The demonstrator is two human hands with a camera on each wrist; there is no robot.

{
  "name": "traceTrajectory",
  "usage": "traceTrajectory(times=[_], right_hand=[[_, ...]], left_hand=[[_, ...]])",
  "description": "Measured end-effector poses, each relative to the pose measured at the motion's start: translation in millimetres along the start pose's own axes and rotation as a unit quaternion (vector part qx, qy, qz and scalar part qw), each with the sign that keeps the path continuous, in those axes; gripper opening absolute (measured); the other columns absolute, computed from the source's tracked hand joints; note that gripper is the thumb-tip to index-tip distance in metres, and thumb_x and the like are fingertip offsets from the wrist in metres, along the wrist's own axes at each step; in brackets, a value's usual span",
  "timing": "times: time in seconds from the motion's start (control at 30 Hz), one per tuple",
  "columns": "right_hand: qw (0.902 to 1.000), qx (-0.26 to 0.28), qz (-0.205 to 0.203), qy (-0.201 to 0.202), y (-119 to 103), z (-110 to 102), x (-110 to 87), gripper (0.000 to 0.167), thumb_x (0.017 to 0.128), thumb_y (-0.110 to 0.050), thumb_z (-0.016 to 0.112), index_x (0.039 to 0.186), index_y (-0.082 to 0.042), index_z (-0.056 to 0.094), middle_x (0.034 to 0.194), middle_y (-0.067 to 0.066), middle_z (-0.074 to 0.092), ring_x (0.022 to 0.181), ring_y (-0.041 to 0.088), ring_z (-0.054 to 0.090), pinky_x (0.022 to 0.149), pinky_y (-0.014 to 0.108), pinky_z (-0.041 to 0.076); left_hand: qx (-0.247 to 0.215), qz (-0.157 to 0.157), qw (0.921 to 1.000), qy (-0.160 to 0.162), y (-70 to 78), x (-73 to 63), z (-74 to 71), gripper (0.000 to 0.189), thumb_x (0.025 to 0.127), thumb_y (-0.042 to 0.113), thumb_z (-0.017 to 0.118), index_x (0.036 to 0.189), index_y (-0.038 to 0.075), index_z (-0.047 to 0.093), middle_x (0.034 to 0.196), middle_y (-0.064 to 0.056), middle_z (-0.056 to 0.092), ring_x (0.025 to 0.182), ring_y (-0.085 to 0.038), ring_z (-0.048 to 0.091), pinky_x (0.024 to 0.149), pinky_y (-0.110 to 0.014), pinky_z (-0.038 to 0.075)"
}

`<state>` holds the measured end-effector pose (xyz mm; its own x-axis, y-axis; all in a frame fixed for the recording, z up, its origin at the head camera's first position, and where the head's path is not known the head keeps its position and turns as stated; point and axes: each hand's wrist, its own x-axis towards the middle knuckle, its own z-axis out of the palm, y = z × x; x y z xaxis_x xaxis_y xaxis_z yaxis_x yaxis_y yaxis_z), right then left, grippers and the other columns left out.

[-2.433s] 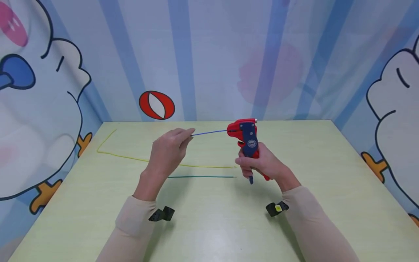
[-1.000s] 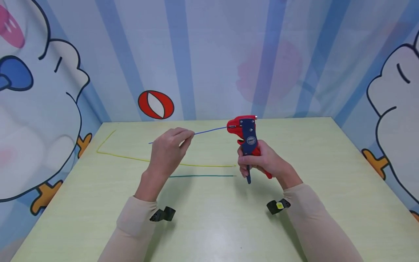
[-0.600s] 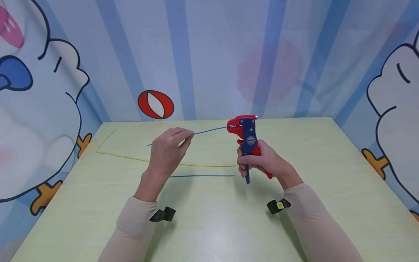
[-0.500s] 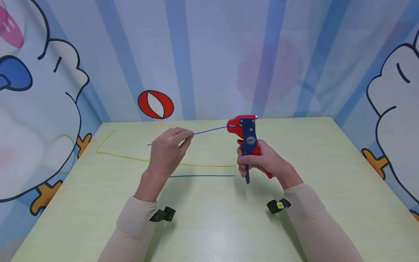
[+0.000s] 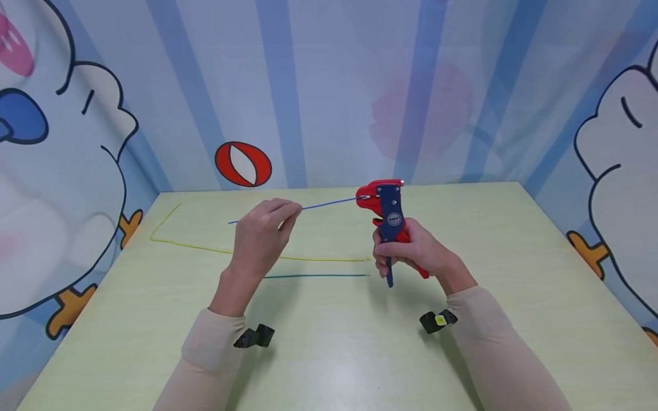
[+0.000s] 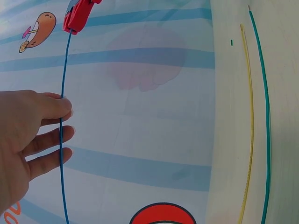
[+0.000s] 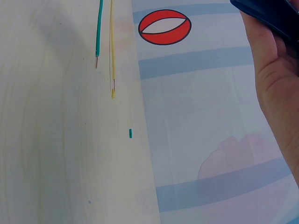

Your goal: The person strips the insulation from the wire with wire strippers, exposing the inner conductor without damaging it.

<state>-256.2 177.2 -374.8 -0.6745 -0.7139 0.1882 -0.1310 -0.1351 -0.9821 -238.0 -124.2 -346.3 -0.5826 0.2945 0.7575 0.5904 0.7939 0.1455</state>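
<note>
My left hand (image 5: 261, 237) pinches a blue wire (image 5: 329, 204) between thumb and fingertips, above the table. In the left wrist view the blue wire (image 6: 63, 79) runs past the fingers to the red nose of a wire stripper (image 6: 79, 18). The wire's right end meets the jaws of this red and navy wire stripper (image 5: 393, 208); its tip is hidden there. My right hand (image 5: 413, 248) grips the stripper's handles, holding it upright. In the right wrist view only part of the right hand (image 7: 280, 88) and a dark handle (image 7: 273, 18) show.
A bent yellow wire (image 5: 329, 261) and a green wire (image 5: 319, 275) lie on the pale table (image 5: 329, 342), both with bare copper at the right end. A green insulation scrap (image 7: 130, 133) lies near the back edge. A patterned curtain (image 5: 339, 85) hangs behind.
Since the earliest frame, the stripper has risen slightly and its handles have spread a little. The blue wire slopes up more toward it, with more of its left end showing. Both hands keep their hold.
</note>
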Motion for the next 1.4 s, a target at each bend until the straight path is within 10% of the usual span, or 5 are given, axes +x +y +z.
traceTrajectory(times=[1.4], right_hand=[[0.9999,0.0,0.012,-0.005,3.5,0.7,1.9,0.012,0.102,-0.008,0.053,0.096,0.001,0.053,0.075,0.011,0.059,0.066,0.026,0.063,0.071,0.044,0.059]], left_hand=[[0.001,-0.011,0.9999,-0.003,-1.3,-0.1,-1.7,0.02,0.086,-0.001,0.076,0.105,0.004,0.077,0.1,-0.012,0.074,0.091,-0.027,0.07,0.074,-0.038,0.06]])
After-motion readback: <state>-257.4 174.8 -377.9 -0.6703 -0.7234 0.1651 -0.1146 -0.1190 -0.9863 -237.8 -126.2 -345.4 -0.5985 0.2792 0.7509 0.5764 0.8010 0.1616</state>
